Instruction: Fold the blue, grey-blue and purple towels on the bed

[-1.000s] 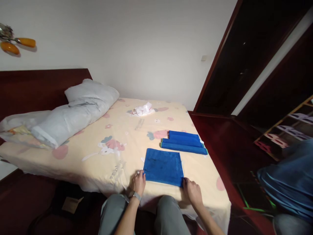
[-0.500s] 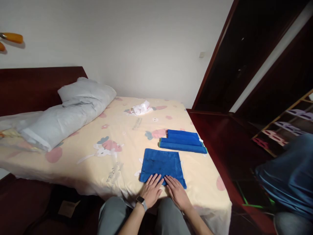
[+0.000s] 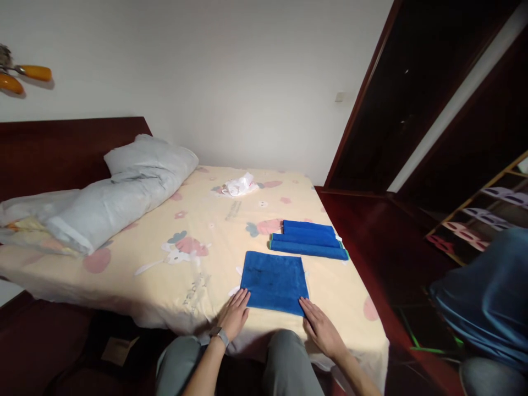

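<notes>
A blue towel (image 3: 274, 281) lies flat and folded square near the front edge of the bed (image 3: 214, 242). My left hand (image 3: 234, 316), a watch on its wrist, rests flat with fingers stretched at the towel's near left corner. My right hand (image 3: 319, 327) lies flat with fingers out at the towel's near right corner. Both hands hold nothing. Behind the towel sits a stack of folded blue towels (image 3: 308, 240).
A grey pillow (image 3: 119, 190) lies at the head of the bed on the left, and a crumpled white bag (image 3: 239, 185) at the far side. A dark wardrobe (image 3: 412, 99) and a shoe rack (image 3: 482, 214) stand right. Another person's blue sleeve (image 3: 487, 300) shows at the right edge.
My hands slid from the towel's near corners to its middle, then spread apart again to the two near corners. The towel lies a little flatter and squarer.
</notes>
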Available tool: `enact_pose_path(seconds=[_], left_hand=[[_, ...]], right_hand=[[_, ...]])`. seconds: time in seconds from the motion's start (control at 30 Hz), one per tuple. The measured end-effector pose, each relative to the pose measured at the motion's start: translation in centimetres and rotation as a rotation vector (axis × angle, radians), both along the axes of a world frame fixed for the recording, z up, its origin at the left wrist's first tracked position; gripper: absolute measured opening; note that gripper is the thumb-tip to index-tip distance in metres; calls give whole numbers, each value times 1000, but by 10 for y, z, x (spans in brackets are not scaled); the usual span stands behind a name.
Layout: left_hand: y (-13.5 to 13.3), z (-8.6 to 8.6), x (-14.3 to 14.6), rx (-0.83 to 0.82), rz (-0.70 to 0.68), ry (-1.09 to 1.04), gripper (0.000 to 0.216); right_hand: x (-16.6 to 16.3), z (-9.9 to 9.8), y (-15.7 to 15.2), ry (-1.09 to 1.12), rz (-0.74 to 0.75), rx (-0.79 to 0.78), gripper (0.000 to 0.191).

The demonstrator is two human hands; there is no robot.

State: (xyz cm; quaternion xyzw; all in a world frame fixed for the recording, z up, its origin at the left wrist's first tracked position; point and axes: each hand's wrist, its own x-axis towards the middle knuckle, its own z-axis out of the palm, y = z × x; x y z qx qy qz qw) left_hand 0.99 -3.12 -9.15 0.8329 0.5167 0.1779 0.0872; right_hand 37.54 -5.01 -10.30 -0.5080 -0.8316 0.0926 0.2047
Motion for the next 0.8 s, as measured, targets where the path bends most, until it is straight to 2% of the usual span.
enact_pose_path(seconds=[0.1,0.23,0.4,0.5,0.7,0.8], left_hand=[[6,3,-6,-42,-12,-56,62],[15,19,-6,-136,23,-220,65],[27,34,-8,-238,100,-410,38],[37,31,-8,-255,170,-446,26],[53,16,4,-248,353,-447,30],[54,14,9,-242,378,-409,26]], right_hand=[[2,3,6,76,-14,-60,59],[3,4,10,207,-91,-152,58],[5,6,14,472,-237,-289,47],[4,9,22,589,-331,-315,46],[-7,6,37,478,-435,-228,48],[-13,3,41,470,-498,-216,50]])
